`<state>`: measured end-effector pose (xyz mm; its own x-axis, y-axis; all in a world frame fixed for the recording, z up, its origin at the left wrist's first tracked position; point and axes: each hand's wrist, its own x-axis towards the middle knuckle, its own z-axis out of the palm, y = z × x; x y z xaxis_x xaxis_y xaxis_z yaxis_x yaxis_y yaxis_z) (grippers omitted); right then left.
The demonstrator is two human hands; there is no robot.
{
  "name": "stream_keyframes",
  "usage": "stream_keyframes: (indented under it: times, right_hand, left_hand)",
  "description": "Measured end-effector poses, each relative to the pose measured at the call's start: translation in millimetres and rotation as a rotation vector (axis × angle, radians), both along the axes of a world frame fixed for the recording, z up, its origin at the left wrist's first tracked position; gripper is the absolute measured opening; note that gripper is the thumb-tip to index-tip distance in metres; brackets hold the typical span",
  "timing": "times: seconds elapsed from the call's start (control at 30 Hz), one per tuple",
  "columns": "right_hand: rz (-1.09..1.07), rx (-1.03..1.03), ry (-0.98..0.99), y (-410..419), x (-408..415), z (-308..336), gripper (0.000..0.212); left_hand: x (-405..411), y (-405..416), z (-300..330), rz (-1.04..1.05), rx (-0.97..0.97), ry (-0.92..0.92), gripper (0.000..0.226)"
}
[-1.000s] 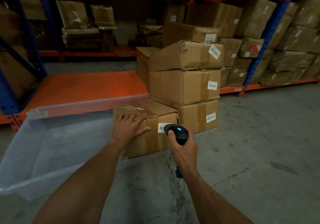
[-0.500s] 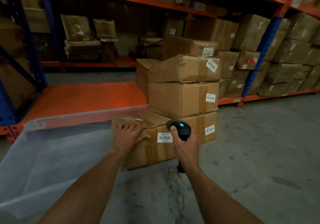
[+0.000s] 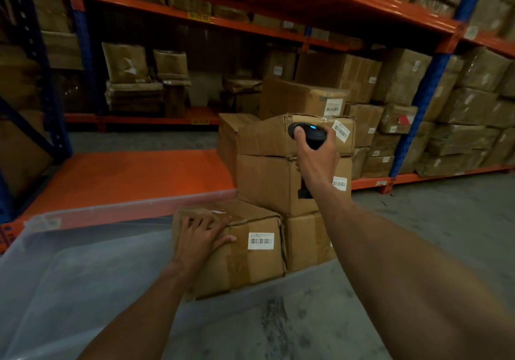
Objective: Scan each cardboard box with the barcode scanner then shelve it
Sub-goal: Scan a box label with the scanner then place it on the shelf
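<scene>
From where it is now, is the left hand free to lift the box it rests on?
Probably yes. The left hand lies flat on the front box, nothing is stacked on it, and the right hand holds the scanner up by the stack.

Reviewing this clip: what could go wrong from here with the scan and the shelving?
1. The barcode scanner in the right hand sits up by the stack's top box, so it may read that label, not the front box.
2. Only the left hand rests on the front box; lifting one-handed might drop it.
</scene>
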<state>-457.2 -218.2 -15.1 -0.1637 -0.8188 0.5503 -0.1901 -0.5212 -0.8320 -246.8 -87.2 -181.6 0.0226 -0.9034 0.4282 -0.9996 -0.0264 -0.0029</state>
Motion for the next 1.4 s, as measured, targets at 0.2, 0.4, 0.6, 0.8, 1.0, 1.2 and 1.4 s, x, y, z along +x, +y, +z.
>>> stream_keyframes:
  times: [0.2,0.4,0.6,0.8,1.0,1.2,1.4]
  right_hand:
    - [0.018,-0.006,0.066,-38.4,7.0,28.8,0.061]
    - [0.010,-0.020,0.100,-70.6,6.6,50.6,0.060]
    - [-0.052,-0.014,0.193,-89.4,10.1,53.5,0.064]
    - [-0.066,0.039,0.281,-98.0,10.8,54.3,0.071]
    - [-0.071,0.063,0.277,-96.0,7.6,49.8,0.079]
    - [-0.059,0.070,0.275,-88.9,5.6,47.0,0.089]
    - [-0.037,0.090,0.288,-78.9,1.9,42.2,0.101]
  left_hand:
    - [11.7,-28.8,17.6,0.092,0.027,0.043,0.090]
    - [24.8,-46.4,21.9,0.094,0.032,0.021,0.086]
    - [31.8,-51.8,24.7,0.051,0.006,0.050,0.080]
    - [30.6,-51.9,32.1,0.047,-0.017,0.062,0.073]
    - [33.5,-54.3,28.4,0.072,0.023,0.074,0.076]
    - [33.1,-52.7,22.6,0.069,0.016,0.071,0.083]
    - [33.4,-51.4,21.0,0.063,0.014,0.078,0.086]
